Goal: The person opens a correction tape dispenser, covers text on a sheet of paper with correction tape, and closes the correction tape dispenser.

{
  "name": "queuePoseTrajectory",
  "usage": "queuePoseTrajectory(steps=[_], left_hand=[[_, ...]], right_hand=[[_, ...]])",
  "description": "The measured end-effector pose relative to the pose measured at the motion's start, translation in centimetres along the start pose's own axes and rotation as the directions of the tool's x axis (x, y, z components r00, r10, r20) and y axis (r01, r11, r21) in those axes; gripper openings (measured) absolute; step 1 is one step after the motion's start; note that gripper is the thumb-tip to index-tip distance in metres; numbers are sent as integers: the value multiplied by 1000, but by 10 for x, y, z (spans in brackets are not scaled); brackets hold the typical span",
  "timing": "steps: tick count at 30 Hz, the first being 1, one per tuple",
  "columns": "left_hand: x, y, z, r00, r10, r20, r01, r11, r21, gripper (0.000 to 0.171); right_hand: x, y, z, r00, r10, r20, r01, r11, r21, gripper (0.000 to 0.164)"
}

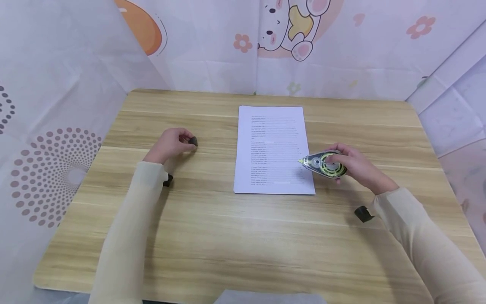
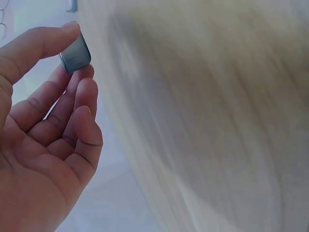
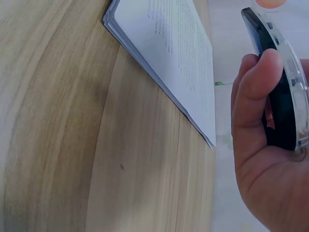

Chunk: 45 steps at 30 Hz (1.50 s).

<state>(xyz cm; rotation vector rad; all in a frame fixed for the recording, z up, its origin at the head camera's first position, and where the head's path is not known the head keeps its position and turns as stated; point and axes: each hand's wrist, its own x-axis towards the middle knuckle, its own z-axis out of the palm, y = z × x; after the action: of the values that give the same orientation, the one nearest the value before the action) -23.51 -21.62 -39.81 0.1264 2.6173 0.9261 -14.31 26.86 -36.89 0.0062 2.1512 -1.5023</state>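
At the right hand (image 1: pixel 356 165), I see thumb and fingers holding a correction tape (image 1: pixel 317 162).
Its yellow-green tip overlaps the right edge of the printed paper stack (image 1: pixel 271 147) in my head view; I cannot tell whether they touch. Leftward, the left hand (image 1: pixel 172 143) pinches a small dark cap (image 1: pixel 193 141) over the wood-grain table (image 1: pixel 197 240).

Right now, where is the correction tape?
In the head view, the correction tape is in the right hand, its tip overlapping the right edge of the printed pages.
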Motion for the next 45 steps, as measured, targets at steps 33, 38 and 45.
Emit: queuePoseTrajectory(steps=[33,38,45], left_hand=[[-33,41,17,981,184,-67,-187,981,-58,27],[-35,46,21,981,187,-57,-190,980,-52,27],[-37,52,26,977,209,-49,-212,975,-63,27]], right_hand=[[9,-7,2,1000,-15,22,13,997,75,23],[11,-8,4,999,-15,37,12,996,85,23],[14,-9,5,998,-19,51,16,998,55,29]])
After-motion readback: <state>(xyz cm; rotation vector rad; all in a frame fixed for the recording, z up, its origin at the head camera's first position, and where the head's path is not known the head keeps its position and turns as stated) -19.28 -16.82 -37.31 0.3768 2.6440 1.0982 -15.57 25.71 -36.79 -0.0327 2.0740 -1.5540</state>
